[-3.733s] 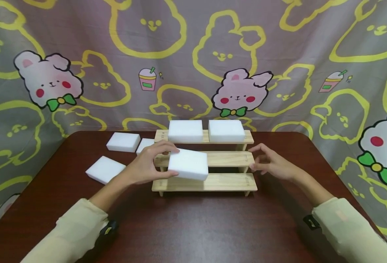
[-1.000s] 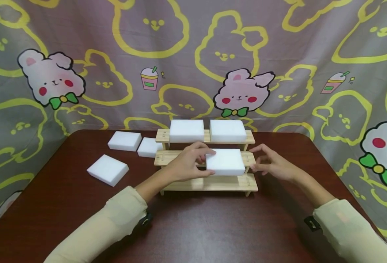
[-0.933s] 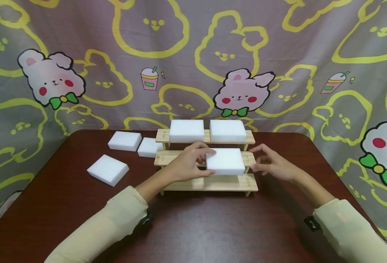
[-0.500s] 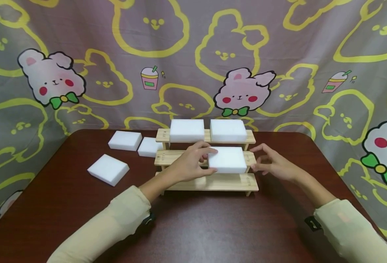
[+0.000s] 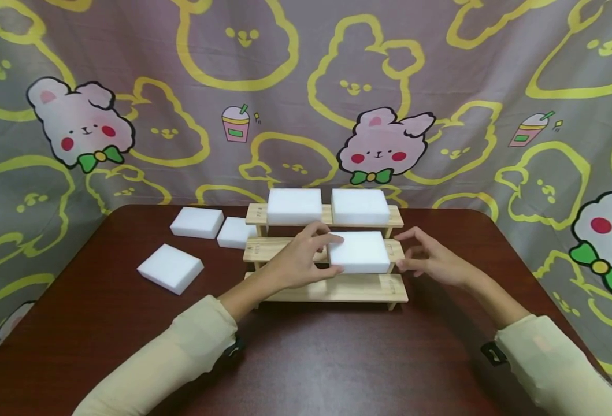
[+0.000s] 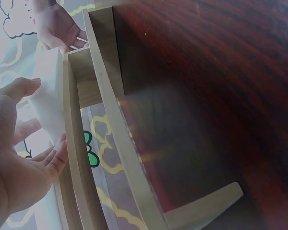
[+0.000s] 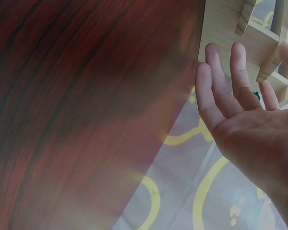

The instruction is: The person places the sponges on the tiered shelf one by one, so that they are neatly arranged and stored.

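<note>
In the head view, my left hand [image 5: 301, 257] holds a white foam block [image 5: 360, 252] by its left end, thumb in front and fingers behind. The block lies flat over the right part of the middle tier of a three-tier wooden display stand [image 5: 316, 289]. From the left wrist view the same block [image 6: 50, 96] sits right at the tier's edge. My right hand [image 5: 438, 261] pinches the right end of that middle tier between thumb and index finger. Its other fingers [image 7: 237, 62] extend loosely in the right wrist view.
Two white foam blocks [image 5: 295, 203] stand side by side on the top tier. Left of the stand lie three more blocks [image 5: 170, 267] on the dark red-brown table [image 5: 337, 358], one partly behind the stand. A patterned curtain [image 5: 285, 115] hangs behind.
My left hand has carried the foam block rightward and back, from over the stand's centre to the middle tier's right side, levelling it. In the last half second little moved. My right hand stayed put.
</note>
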Tool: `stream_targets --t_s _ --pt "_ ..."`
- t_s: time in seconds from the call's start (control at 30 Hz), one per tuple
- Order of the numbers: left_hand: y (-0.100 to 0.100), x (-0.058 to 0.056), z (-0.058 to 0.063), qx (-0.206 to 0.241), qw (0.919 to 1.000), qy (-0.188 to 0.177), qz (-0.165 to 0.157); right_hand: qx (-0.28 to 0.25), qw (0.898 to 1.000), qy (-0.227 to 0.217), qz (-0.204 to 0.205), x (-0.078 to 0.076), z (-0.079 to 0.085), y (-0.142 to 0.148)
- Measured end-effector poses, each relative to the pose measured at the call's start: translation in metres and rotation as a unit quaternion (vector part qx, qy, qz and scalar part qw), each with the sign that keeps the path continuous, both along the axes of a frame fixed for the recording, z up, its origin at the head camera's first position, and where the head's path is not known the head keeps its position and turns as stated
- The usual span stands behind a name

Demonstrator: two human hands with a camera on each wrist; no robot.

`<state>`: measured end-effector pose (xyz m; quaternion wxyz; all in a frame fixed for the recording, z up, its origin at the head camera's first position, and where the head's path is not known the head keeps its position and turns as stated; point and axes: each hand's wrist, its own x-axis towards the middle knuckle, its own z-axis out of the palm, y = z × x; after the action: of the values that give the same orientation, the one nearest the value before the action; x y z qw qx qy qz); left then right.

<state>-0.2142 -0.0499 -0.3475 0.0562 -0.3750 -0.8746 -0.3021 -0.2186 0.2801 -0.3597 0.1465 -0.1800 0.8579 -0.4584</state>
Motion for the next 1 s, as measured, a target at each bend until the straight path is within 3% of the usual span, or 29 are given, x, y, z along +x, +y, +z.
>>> stream_targets --t_s 0.5,1.0 --pt "-0.0027 0.0043 0.0005 0.007 0.9997 -0.023 0.005 0.003 1.000 0.001 0.000 -0.0010 -0.0011 0.0004" --pt "-0.0024 0.0089 0.0017 -0.017 0.9989 0.043 0.006 -0.002 1.000 0.001 0.001 0.0002 -0.0005 0.0004"
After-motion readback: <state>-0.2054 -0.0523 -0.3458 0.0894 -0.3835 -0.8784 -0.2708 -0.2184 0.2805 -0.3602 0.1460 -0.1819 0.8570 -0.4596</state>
